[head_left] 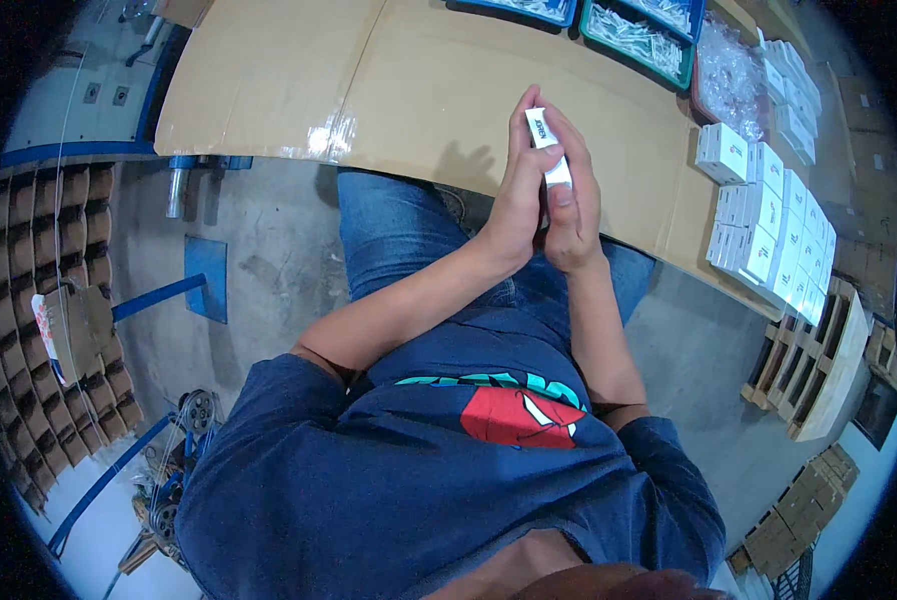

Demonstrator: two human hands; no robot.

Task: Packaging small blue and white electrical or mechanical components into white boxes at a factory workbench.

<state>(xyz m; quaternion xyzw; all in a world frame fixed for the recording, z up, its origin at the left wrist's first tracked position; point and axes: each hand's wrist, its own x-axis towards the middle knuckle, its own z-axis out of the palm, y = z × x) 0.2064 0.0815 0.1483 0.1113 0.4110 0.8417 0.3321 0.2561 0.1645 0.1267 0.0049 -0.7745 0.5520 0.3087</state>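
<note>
A small white box (557, 174) with dark print is pressed between my two palms over the table's near edge. My left hand (513, 215) lies along its left side, with the thumb across its face. Against the right side rests my right hand (580, 215), its thumb on the lower part of the box. Both hands' fingers point away from me and cover much of the box's sides. The cardboard-covered table (438, 95) lies beneath and beyond them.
Green (636, 48) and blue (528, 8) bins at the far edge hold small white pieces. A reddish bin of clear plastic bags (730, 75) stands beside them. White boxes (768, 225) are stacked at the right edge, near a wooden pallet (808, 365). Cardboard dividers (53, 250) stand left.
</note>
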